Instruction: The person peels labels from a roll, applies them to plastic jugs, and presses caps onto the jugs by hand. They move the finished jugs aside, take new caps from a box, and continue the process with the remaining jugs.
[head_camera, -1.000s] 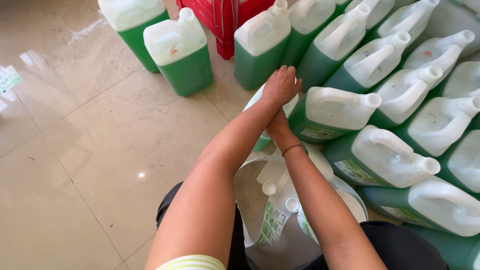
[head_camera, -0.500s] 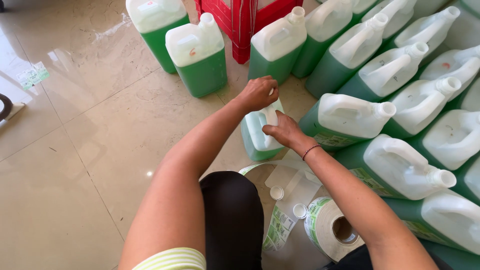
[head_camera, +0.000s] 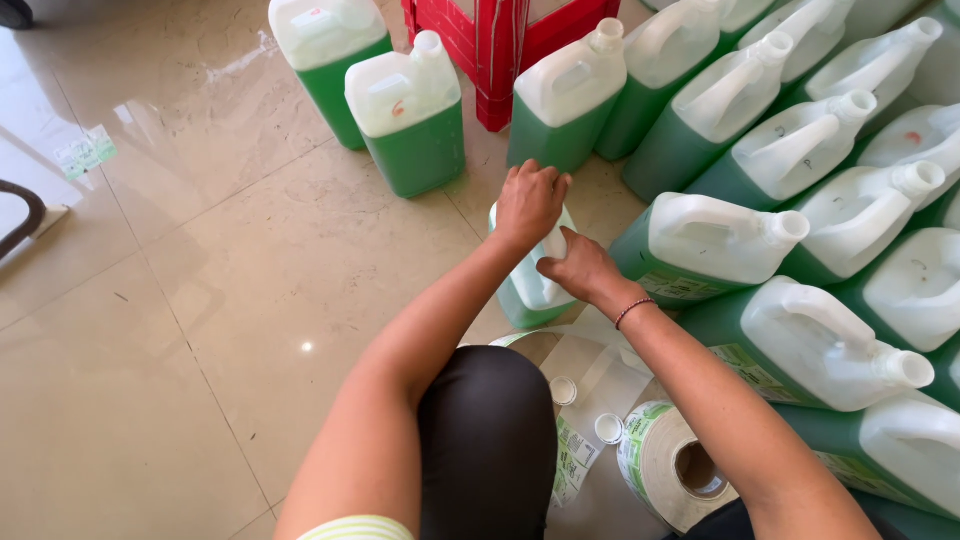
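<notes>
Near the middle of the frame, slightly above centre, stands a small jug (head_camera: 528, 285) of green liquid with a white upper part, upright on the beige tiled floor (head_camera: 200, 300). We have both hands on it: our left hand (head_camera: 528, 203) lies over its top from above, fingers curled down over the far side, and our right hand (head_camera: 580, 268) grips its right shoulder, thumb and fingers closed on the white plastic. Both forearms reach up from the bottom edge and meet at the jug.

Along the right side a crowd of the same jugs (head_camera: 800, 250) lean in rows, white handles and capped spouts pointing to the upper right; some carry pale green rectangular labels low on their sides. At the top, three more jugs (head_camera: 410, 110) stand upright, flanking a red plastic stool (head_camera: 500, 40).

Just below the held jug, at the lower centre, we see a roll of labels (head_camera: 670, 460) with its backing strip unwound, and two small white caps (head_camera: 586, 410) lying on that strip. A loose green label (head_camera: 85, 152) lies on the floor at the upper left.
</notes>
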